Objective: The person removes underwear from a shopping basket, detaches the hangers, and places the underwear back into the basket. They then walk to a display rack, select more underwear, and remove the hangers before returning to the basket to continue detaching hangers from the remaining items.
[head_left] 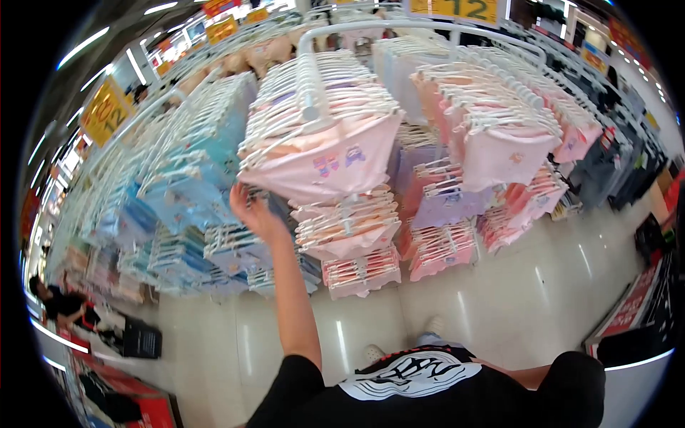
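My left hand (251, 208) is raised to a rack of small pink garments on white hangers (325, 160). Its fingers reach under the lower left edge of the front pink garment, which has small printed figures. Whether the fingers grip the cloth or only touch it is unclear. My right hand is out of view; only the upper arm (531, 374) shows at the bottom right beside my black printed shirt.
Racks of light blue garments (193, 171) hang to the left, more pink and lilac ones (499, 143) to the right. Yellow price signs (105, 110) hang above. A person (61, 303) crouches at the far left by a black basket (143, 341). The floor is glossy white.
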A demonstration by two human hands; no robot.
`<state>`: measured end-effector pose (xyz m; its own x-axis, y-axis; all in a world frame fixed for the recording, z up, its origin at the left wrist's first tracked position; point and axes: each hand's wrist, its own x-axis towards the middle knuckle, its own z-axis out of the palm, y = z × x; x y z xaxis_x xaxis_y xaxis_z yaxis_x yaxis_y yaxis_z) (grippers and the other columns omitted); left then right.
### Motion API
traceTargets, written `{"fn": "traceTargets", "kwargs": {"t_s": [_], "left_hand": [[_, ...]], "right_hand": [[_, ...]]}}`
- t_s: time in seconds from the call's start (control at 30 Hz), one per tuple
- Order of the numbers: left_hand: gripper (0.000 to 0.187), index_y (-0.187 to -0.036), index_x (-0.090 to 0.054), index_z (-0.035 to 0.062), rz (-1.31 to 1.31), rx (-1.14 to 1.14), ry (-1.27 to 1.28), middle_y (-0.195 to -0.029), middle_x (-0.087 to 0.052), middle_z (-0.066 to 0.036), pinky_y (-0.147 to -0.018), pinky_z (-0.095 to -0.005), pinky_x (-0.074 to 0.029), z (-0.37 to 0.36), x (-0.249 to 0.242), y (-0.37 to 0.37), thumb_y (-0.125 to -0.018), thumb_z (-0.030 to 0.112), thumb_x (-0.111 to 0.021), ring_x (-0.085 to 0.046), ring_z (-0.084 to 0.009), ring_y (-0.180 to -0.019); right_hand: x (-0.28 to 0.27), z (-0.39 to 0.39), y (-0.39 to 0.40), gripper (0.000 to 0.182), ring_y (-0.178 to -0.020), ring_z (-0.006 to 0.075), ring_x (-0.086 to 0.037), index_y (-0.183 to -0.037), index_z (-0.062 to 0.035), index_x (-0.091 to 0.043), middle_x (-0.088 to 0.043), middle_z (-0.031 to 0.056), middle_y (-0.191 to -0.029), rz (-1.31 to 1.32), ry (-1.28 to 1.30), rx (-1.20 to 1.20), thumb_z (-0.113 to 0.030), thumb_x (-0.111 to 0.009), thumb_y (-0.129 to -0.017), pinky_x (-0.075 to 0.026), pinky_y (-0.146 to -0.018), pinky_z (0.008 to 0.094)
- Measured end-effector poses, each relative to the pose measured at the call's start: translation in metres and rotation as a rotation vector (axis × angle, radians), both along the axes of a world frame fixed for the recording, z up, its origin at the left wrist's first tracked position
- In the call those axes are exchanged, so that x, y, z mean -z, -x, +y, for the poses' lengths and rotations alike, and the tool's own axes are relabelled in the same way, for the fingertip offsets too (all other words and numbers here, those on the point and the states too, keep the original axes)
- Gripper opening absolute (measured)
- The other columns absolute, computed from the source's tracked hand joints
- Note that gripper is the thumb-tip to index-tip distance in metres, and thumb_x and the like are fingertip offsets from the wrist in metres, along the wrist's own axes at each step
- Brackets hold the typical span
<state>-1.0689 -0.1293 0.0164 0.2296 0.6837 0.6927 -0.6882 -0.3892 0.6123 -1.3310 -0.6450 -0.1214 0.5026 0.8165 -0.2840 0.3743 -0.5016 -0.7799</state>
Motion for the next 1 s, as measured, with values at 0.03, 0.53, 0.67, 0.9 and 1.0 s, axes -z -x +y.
{"fn": "traceTargets", "kwargs": {"t_s": [0.03, 0.53, 0.67, 0.9, 1.0], "left_hand": [[0.038, -0.12, -0.035, 0.0022, 0.088, -0.187, 0.005, -0.117, -0.042, -0.009, -0.088, -0.0326, -0.033, -0.011, 0.01, 0.013, -0.085, 0.013, -0.044, -0.04, -0.0194, -0.105], [0.032, -0.057, -0.045, 0.0021, 0.125, 1.477, -0.191, -0.061, -0.048, -0.011, -0.047, -0.0304, -0.035, -0.374, -0.01, 0.128, -0.085, 0.018, -0.042, -0.045, -0.0195, -0.051], [0.035, -0.057, -0.045, 0.0026, -0.348, 2.178, -0.621, -0.059, -0.048, -0.011, -0.042, -0.0314, -0.032, -0.476, -0.059, 0.134, -0.085, 0.023, -0.045, -0.046, -0.0217, -0.048], [0.033, -0.067, -0.044, -0.0006, -0.386, 2.731, -0.301, -0.062, -0.047, -0.014, -0.042, -0.0378, -0.032, -0.601, -0.063, 0.165, -0.088, 0.024, -0.038, -0.044, -0.03, -0.048], [0.034, -0.067, -0.044, -0.0004, -0.398, 2.904, -0.289, -0.063, -0.048, -0.015, -0.042, -0.0376, -0.032, -0.639, -0.06, 0.168, -0.088, 0.025, -0.039, -0.044, -0.0308, -0.048]], "right_hand": [[-0.016, -0.002, 0.001, 0.065, -0.124, 0.034, -0.023, -0.127, 0.003, -0.024, -0.025, 0.0231, -0.132, 0.04, 0.052, 0.023, -0.038, -0.046, -0.082, -0.017, -0.102, 0.039], [0.004, -0.161, 0.001, 0.061, -0.122, 0.0332, -0.025, -0.126, 0.0025, -0.026, -0.028, 0.0221, -0.129, 0.153, -0.002, 0.312, -0.035, -0.046, -0.082, -0.019, -0.101, 0.0384], [0.02, -0.203, 0.005, 0.061, -0.121, 0.0329, -0.026, -0.126, 0.0023, -0.027, -0.029, 0.0219, -0.128, 0.187, -0.064, 0.43, -0.034, -0.047, -0.082, -0.019, -0.1, 0.0383], [0.041, -0.258, 0.028, 0.059, -0.12, 0.0325, -0.027, -0.125, 0.0021, -0.028, -0.03, 0.0215, -0.127, 0.252, -0.188, 0.672, -0.033, -0.047, -0.081, -0.02, -0.1, 0.038], [0.044, -0.275, 0.029, 0.058, -0.12, 0.0324, -0.027, -0.125, 0.002, -0.028, -0.031, 0.0213, -0.127, 0.271, -0.24, 0.825, -0.032, -0.047, -0.081, -0.02, -0.1, 0.0379]]}}
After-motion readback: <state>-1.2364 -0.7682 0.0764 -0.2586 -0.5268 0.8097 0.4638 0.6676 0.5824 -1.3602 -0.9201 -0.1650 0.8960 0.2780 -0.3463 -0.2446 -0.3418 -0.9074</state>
